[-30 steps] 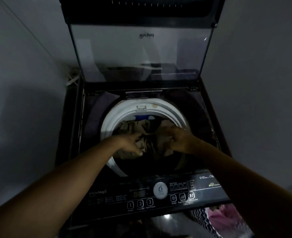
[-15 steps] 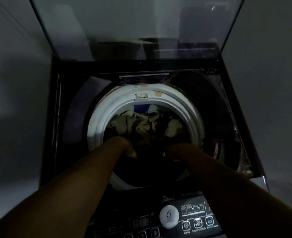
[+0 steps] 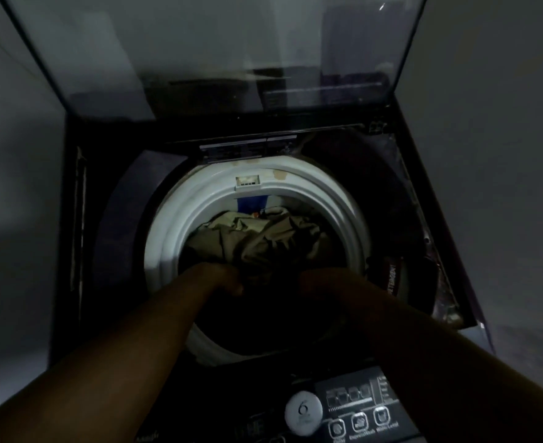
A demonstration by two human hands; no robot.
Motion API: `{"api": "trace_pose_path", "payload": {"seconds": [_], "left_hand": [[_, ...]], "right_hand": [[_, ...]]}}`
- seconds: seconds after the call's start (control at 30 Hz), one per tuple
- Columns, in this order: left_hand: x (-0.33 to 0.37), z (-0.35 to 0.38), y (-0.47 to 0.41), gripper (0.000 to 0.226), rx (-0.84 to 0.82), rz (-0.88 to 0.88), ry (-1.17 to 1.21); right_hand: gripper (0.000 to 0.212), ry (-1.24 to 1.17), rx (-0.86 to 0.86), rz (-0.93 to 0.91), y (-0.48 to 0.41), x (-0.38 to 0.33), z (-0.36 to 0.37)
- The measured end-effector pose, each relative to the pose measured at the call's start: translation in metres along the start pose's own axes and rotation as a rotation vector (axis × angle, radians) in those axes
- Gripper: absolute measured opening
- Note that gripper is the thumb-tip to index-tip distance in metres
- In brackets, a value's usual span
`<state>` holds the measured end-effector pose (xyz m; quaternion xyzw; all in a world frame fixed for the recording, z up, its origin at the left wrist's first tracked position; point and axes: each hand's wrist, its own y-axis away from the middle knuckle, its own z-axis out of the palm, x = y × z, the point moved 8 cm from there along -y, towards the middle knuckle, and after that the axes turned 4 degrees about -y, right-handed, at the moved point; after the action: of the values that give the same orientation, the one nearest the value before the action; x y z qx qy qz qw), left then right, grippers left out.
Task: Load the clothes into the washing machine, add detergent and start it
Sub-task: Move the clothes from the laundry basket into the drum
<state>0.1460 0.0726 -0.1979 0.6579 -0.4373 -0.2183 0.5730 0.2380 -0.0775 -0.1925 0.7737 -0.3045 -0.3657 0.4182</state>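
Loading stage, partly done. Crumpled khaki clothes [image 3: 257, 241] sit inside the white plastic tub ring [image 3: 168, 238] of the dark top-loading washing machine [image 3: 81, 251], heaped toward the ring's far side, with a blue item [image 3: 252, 203] just behind them. Left hand [image 3: 222, 279] is at the ring's near side, fingers curled into the cloth edge, grasping it. Right hand [image 3: 321, 282] is beside it inside the ring, too dark to tell its grip. Probably left: detergent, closing the lid, start. No detergent container is visible. Tinted glass lid [image 3: 200, 59] stands raised behind the ring. Dark-red labelled compartment [image 3: 393, 279] lies right of the ring. Button control panel [image 3: 353, 407] with round white sticker [image 3: 302, 412] lies in front of the ring, partly hidden by forearms.
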Motion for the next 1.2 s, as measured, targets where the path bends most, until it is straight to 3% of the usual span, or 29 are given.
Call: {"api": "trace_pose_path", "payload": {"seconds": [0.13,0.23,0.4,0.6,0.77,0.93,1.2], "left_hand": [[0.01,-0.024,0.02,0.062,0.153,0.148,-0.022],[0.033,-0.057,0.048,0.049,0.291,0.209,0.047],[0.121,-0.107,0.113,0.035,0.645,0.459,0.205],[0.25,-0.109,0.168,0.045,0.781,0.59,0.251],[0.378,-0.065,0.177,0.045,0.79,0.701,0.193],[0.494,0.004,0.125,0.042,0.656,0.741,0.112],[0.556,0.133,-0.033,0.034,0.442,0.607,0.176]], "right_hand": [[0.05,-0.115,0.159,-0.092,0.04,-0.017,-0.035],[0.049,-0.141,0.354,-0.144,0.088,-0.016,-0.075],[0.053,-0.103,0.67,-0.161,0.168,0.009,-0.123],[0.044,-0.125,0.972,-0.126,0.273,0.094,-0.137],[0.049,-0.199,0.996,-0.016,0.325,0.209,-0.098],[0.049,-0.346,0.961,0.104,0.336,0.33,-0.016],[0.044,-0.606,0.83,0.218,0.286,0.463,0.136]]}}
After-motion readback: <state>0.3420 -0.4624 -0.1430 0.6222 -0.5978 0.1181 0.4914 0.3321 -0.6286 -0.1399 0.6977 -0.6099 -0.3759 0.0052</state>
